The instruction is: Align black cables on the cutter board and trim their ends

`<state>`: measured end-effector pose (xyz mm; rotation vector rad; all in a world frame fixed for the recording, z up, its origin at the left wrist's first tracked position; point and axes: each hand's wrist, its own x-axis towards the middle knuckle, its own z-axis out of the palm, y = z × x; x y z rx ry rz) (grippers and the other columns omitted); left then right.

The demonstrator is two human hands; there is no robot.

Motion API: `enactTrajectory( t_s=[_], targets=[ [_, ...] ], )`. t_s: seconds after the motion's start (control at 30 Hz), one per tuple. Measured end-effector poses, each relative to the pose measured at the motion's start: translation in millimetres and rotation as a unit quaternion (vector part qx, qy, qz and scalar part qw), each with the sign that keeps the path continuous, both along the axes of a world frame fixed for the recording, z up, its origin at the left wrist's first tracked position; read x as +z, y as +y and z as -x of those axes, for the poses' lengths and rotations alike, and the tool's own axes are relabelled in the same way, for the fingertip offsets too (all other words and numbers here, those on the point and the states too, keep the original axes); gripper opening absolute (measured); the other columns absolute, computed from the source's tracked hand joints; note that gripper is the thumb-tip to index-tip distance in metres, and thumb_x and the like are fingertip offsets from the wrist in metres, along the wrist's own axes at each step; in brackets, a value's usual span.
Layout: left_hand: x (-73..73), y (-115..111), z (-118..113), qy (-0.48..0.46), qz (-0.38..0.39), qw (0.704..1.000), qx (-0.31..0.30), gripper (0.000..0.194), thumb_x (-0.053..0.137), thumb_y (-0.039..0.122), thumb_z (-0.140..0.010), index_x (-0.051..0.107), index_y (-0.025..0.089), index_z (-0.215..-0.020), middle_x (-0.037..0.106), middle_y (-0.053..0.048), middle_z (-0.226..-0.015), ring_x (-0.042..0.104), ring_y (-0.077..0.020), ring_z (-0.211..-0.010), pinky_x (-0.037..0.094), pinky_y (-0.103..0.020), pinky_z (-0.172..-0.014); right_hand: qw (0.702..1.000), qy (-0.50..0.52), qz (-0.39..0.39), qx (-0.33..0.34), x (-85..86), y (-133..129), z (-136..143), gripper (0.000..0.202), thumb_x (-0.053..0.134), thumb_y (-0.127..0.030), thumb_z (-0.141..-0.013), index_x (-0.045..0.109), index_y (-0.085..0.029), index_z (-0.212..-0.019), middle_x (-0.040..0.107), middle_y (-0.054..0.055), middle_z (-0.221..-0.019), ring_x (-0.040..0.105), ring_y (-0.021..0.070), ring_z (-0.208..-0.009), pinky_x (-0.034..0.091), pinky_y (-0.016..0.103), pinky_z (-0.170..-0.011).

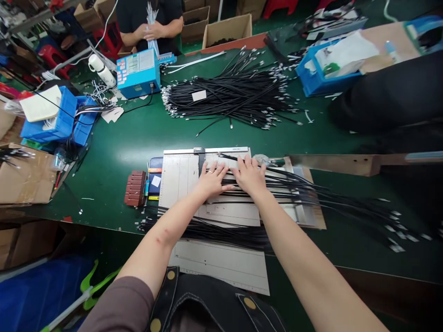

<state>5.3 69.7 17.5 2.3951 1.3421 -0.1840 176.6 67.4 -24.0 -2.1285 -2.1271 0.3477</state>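
Observation:
Several black cables lie side by side across a pale paper trimmer with ruled lines. My left hand rests palm down on their left ends, its fingers spread. Beside it my right hand lies flat over the same cables, fingers stretched out. Under the palms the cable ends are partly hidden. Their other ends, with pale connectors, fan out to the right. Close to my body, a bundle of black cables lies across the board's lower part.
A large pile of black cables lies at the back. Left of it stand a blue machine and a white bottle. Brown blocks sit left of the trimmer. Across the table a person holds a bunch of pale strips.

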Motion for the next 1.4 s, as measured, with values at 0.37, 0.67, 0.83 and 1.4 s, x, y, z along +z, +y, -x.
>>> enactTrajectory(
  t_s=[0.37, 0.67, 0.83, 1.4],
  targets=[
    [4.1, -33, 12, 0.066, -0.062, 0.991, 0.102, 0.085, 0.028, 0.074, -0.094, 0.03, 0.02, -0.159, 0.025, -0.008, -0.167, 0.017, -0.0321, -0.155, 0.012, -0.064, -0.123, 0.997, -0.019, -0.011, 0.074, 2.8, -29, -5, 0.059, 0.025, -0.046, -0.102, 0.048, -0.015, -0.147, 0.043, 0.014, -0.156, 0.037, 0.0345, -0.142, 0.024, 0.066, -0.114],
    [-1.5, -25, 10, 0.034, -0.033, 0.995, 0.09, 0.087, 0.033, 0.071, -0.094, 0.028, 0.014, -0.159, 0.023, -0.011, -0.167, 0.009, -0.0315, -0.157, -0.003, -0.061, -0.124, 0.997, 0.005, -0.007, 0.072, -2.8, -28, 1, 0.063, 0.026, -0.048, -0.102, 0.048, -0.009, -0.147, 0.045, 0.016, -0.154, 0.039, 0.0337, -0.142, 0.024, 0.063, -0.116],
    [1.5, -25, 38, -0.012, 0.04, 0.982, 0.186, 0.082, 0.029, 0.067, -0.096, 0.018, 0.02, -0.162, 0.008, -0.009, -0.17, 0.006, -0.0327, -0.157, 0.008, -0.061, -0.123, 0.987, 0.042, -0.019, 0.151, -3.6, -21, 37, 0.061, 0.029, -0.044, -0.101, 0.049, -0.009, -0.147, 0.045, 0.017, -0.154, 0.039, 0.032, -0.143, 0.029, 0.057, -0.117],
    [10.4, 20, 42, -0.041, 0.057, 0.976, 0.206, 0.07, 0.036, 0.05, -0.099, 0.015, 0.029, -0.162, 0.016, -0.004, -0.169, 0.009, -0.0279, -0.157, 0.008, -0.059, -0.124, 0.998, -0.021, -0.065, 0.004, -5.9, -68, -58, 0.064, 0.031, -0.05, -0.1, 0.046, -0.011, -0.148, 0.042, 0.024, -0.154, 0.031, 0.042, -0.144, 0.022, 0.071, -0.111]
  ],
)
